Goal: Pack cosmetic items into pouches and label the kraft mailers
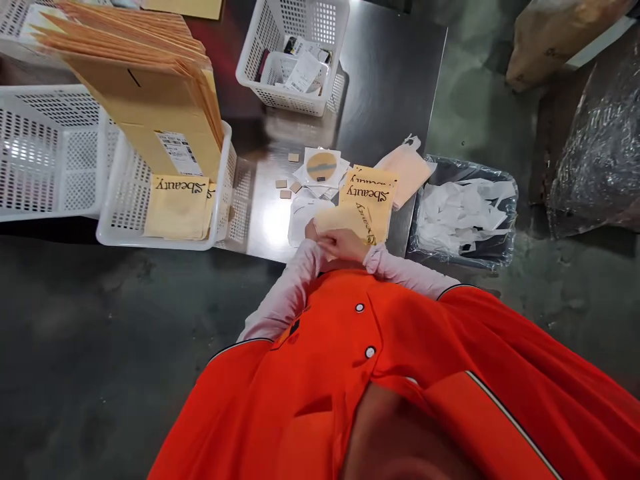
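My hands meet close to my chest at the near edge of a steel table (390, 80). My right hand (349, 244) is closed over the near end of a pale yellow pouch (345, 219) with black script printed on it. My left hand (312, 231) pinches the same pouch at its left edge, with only part of that hand showing. Just beyond lies a small stack of matching yellow "Beauty" pouches (371, 189). A round tan disc (321, 165) rests on white paper slips further out, with a few small tan squares (286, 188) to its left.
A white basket (225, 200) at left holds upright kraft envelopes (150, 93) and more yellow pouches (177, 207). Another white basket (45, 153) stands further left, and a third (260, 40) holds slips at the back. A pink bag (407, 170) lies near the table's right edge. A plastic-lined bin (500, 250) holds white scraps.
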`<state>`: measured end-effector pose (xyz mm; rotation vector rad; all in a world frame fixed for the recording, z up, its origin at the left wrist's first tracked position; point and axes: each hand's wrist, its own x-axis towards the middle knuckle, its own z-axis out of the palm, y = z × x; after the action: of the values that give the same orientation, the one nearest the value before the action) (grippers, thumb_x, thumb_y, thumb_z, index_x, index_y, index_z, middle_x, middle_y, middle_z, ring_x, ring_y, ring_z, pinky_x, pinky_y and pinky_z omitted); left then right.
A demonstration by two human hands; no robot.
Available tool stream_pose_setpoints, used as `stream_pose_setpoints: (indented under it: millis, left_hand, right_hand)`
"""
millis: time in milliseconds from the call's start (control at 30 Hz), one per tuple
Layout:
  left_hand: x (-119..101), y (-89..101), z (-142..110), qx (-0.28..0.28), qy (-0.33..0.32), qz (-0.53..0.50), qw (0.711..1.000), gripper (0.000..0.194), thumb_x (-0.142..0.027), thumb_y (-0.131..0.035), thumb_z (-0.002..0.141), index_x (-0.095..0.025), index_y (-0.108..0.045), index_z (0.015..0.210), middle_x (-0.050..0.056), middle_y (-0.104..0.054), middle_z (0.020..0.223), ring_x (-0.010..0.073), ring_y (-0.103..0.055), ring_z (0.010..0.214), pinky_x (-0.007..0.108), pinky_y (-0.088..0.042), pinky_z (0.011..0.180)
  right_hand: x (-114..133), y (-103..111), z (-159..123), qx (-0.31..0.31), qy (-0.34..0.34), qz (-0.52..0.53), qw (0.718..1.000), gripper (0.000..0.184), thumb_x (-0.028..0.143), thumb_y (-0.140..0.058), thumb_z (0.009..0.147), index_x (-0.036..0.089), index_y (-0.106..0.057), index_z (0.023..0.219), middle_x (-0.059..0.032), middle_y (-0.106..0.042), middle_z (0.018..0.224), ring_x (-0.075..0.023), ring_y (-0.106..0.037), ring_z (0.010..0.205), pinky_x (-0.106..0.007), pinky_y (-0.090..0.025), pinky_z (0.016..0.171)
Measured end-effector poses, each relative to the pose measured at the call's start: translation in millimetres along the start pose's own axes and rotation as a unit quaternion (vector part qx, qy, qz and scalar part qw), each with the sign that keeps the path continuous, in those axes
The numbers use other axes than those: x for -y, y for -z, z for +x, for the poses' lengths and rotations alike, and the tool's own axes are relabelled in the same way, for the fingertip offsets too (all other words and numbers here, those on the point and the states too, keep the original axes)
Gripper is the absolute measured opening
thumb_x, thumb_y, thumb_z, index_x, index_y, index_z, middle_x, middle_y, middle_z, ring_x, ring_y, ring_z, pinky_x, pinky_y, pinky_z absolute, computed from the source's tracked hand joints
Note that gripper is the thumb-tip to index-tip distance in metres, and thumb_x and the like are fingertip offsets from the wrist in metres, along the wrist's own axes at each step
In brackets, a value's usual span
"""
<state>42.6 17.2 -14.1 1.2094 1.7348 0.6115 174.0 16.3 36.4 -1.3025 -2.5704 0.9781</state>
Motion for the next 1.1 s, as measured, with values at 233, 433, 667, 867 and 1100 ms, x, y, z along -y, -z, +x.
stream_pose_setpoints:
  millis: [233, 433, 667, 867, 1100]
  left_hand:
    - [6.0, 39.1, -12.9, 0.090, 0.018, -0.162, 0.983, 0.033, -0.039, -0.090, 0.063, -0.014, -0.080, 0.082, 0.005, -0.077, 0.082, 0.0258, -0.072, 0.087, 0.038, -0.059, 0.083]
    - [3.7, 56.4, -13.4, 0.061, 0.026, -0.205, 0.977, 0.043, -0.049, -0.085, 0.066, -0.014, -0.085, 0.092, 0.008, -0.078, 0.083, 0.0244, -0.071, 0.082, 0.037, -0.059, 0.076]
    - [29.4, 80.2, -21.2, 0.004, 0.038, 0.005, 0.999, 0.018, -0.037, -0.075, 0.077, -0.021, -0.085, 0.080, 0.007, -0.082, 0.093, 0.0315, -0.074, 0.102, 0.041, -0.057, 0.096]
    - [39.3, 99.2, -42.5, 0.077, 0.013, -0.058, 0.995, 0.044, -0.041, -0.090, 0.058, -0.018, -0.082, 0.096, 0.009, -0.081, 0.107, 0.0327, -0.072, 0.111, 0.041, -0.057, 0.098]
    - [53.3, 204.8, -38.7, -0.293, 0.119, -0.102, 0.943, 0.035, -0.043, -0.059, 0.097, -0.012, -0.071, 0.109, 0.008, -0.077, 0.099, 0.0229, -0.070, 0.102, 0.038, -0.060, 0.091]
  right_hand:
    - [-59.5, 46.7, 48.0, 0.082, -0.014, 0.189, 0.978, 0.038, 0.049, -0.070, 0.090, 0.013, -0.078, 0.099, -0.0098, -0.077, 0.098, -0.0226, -0.067, 0.092, -0.034, -0.050, 0.087]
    - [-47.0, 13.0, 47.1, -0.019, -0.019, 0.385, 0.922, 0.039, 0.053, -0.078, 0.075, 0.016, -0.068, 0.083, -0.0054, -0.074, 0.086, -0.0186, -0.065, 0.084, -0.032, -0.053, 0.082]
    - [-54.2, 7.3, 47.3, -0.227, -0.129, 0.318, 0.912, 0.023, 0.043, -0.061, 0.088, 0.021, -0.054, 0.084, -0.0079, -0.068, 0.092, -0.0207, -0.064, 0.091, -0.036, -0.054, 0.090]
    - [-21.2, 3.3, 57.9, -0.140, -0.046, 0.312, 0.938, 0.032, 0.052, -0.063, 0.091, 0.021, -0.056, 0.086, -0.0055, -0.065, 0.088, -0.0203, -0.062, 0.087, -0.037, -0.054, 0.088]
    - [-21.7, 27.2, 89.3, -0.235, -0.005, 0.260, 0.936, 0.042, 0.054, -0.060, 0.098, 0.017, -0.064, 0.116, -0.0122, -0.069, 0.114, -0.0217, -0.065, 0.103, -0.038, -0.053, 0.095]
